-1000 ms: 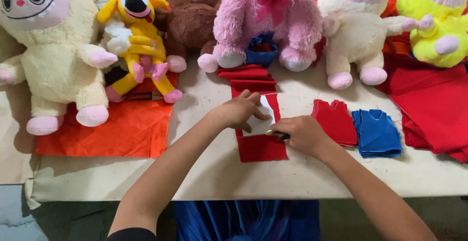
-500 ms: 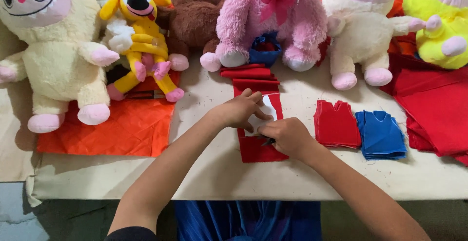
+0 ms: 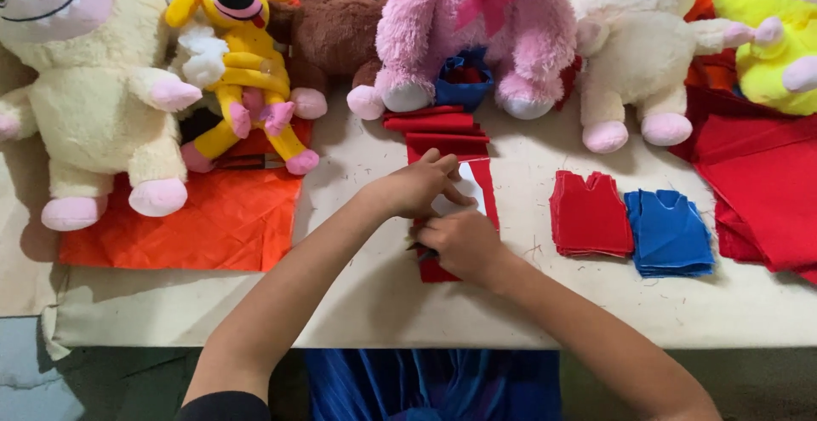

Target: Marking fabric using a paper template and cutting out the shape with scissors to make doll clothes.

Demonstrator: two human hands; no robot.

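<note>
Pale cloth covers the counter (image 3: 357,293), which fills the view from edge to edge. Along its far side, well beyond the hands, sits a row of plush toys: a cream one (image 3: 81,89) far to the left, a smaller yellow one (image 3: 238,55) beside it, a brown one (image 3: 340,21), a pink one (image 3: 477,29) straight ahead, another cream one (image 3: 634,46) and a bright yellow one (image 3: 766,38) to the right. An orange cloth sheet (image 3: 204,217) lies left of the left arm, under the yellow toy's feet. Red fabric (image 3: 766,191) spreads at the far right. Just right of the hands lie a stack of red cut vest shapes (image 3: 590,214) and, touching it, a stack of blue ones (image 3: 669,232). Folded red strips (image 3: 438,127) lie just beyond the hands.

Both hands meet over a red fabric piece (image 3: 485,187) lying flat on the counter. The left hand (image 3: 417,187) presses down with fingers spread on a white template (image 3: 464,191) laid on that piece. The right hand (image 3: 459,242) is closed in a fist against the near edge of the template; what it grips is hidden.
</note>
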